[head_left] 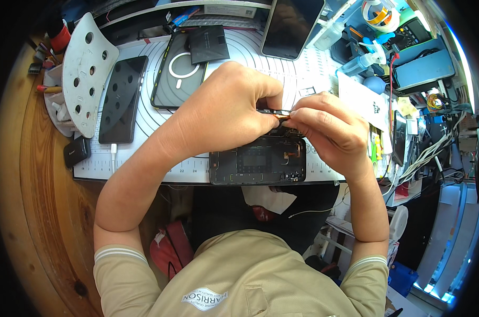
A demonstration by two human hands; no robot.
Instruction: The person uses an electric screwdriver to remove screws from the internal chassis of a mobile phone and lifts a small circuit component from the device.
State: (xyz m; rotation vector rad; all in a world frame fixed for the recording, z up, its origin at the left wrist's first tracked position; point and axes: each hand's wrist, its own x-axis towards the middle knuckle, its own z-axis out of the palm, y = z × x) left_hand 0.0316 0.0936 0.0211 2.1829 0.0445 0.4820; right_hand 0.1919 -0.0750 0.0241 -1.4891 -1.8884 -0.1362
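Over the near edge of the mat, my left hand (231,105) is closed around a small dark phone part (271,111) with an orange strip, like a flex cable, on it. The fingers of my right hand (332,124) are pinched together at the right end of that same part. Most of it is hidden between the fingers. Just below both hands lies an opened phone body (255,164), its dark inside facing up, with a small orange flex near its right side.
A phone case (163,79) with a white ring and a black packet (210,45) lie behind my left arm. Further left are a dark phone (123,100), a charging cable (114,153) and a perforated white panel (86,74). Another phone (292,26) leans at the back; a spray bottle (358,63) stands right.
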